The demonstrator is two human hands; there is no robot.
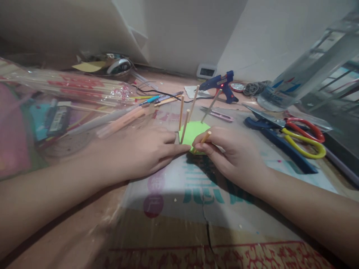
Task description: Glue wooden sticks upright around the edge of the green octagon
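A bright green piece [195,130] lies on a printed plastic sheet in the middle, with several thin wooden sticks [181,112] standing up around its edge, some slightly tilted. My right hand [234,153] pinches a short wooden stick [206,136] between thumb and fingers at the piece's near right edge. From the left, my left hand [151,151] reaches in with its index finger stretched out, the tip touching the near edge of the green piece. Its other fingers are bent, and nothing shows in them.
Behind the green piece are a blue glue gun [229,87] with a lit red light and a pink cutter [218,114]. Scissors [304,138], a blue tool [283,147] and a large clear bottle [291,74] are on the right. Pens [153,99] and wrapped sticks [81,87] lie left.
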